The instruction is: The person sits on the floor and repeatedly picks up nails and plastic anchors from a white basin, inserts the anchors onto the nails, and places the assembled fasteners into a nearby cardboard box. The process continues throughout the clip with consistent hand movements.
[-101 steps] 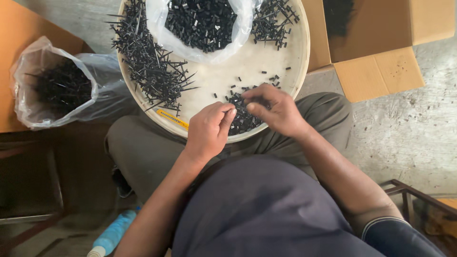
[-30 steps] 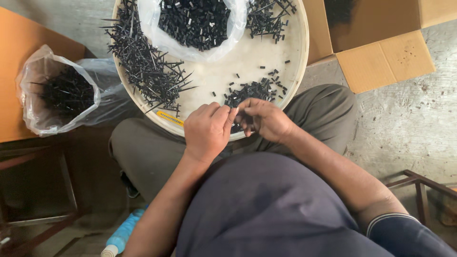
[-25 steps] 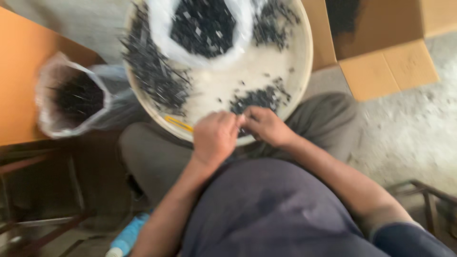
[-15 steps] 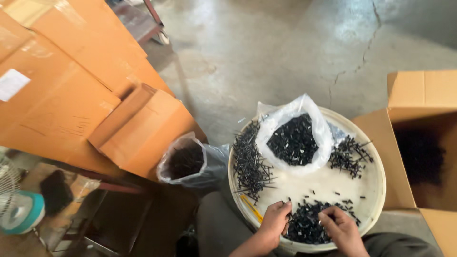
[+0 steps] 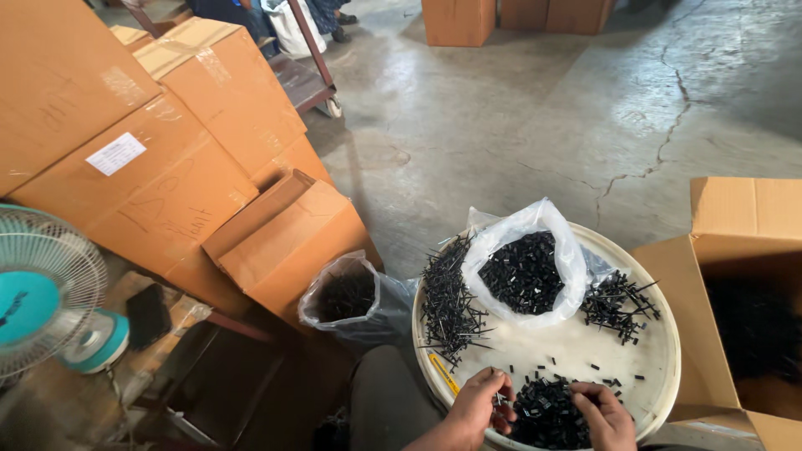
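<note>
At the bottom of the frame, a seated worker's two hands meet over a loose heap of small black pieces (image 5: 547, 413) near the lower edge of a round cream tray (image 5: 647, 392). The left hand (image 5: 478, 407) pinches one thin black pin (image 5: 499, 396) between its fingertips, the pin standing roughly upright in the picture, its lower end toward the heap. The right hand (image 5: 603, 414) rests curled on the heap's right side, fingers bent over the pieces; whether it grips any cannot be told. The heap lies between the two hands, touching both, slightly nearer the right.

Up the tray sit one open clear plastic bag of black pieces (image 5: 526, 271) at centre, one pile of long pins (image 5: 447, 301) to its left, their shafts running mostly toward the upper edge of the frame, and one smaller pin cluster (image 5: 618, 302) to its right. A yellow pencil-like stick (image 5: 443, 373) lies along the tray's left rim. A second plastic bag (image 5: 347, 296) stands off the tray to the left.

One open cardboard box (image 5: 743, 309) stands at right, several stacked cartons (image 5: 167, 159) fill the upper left, and one teal fan (image 5: 42, 292) shows at the left edge. Cracked concrete floor (image 5: 543, 117) spreads above.
</note>
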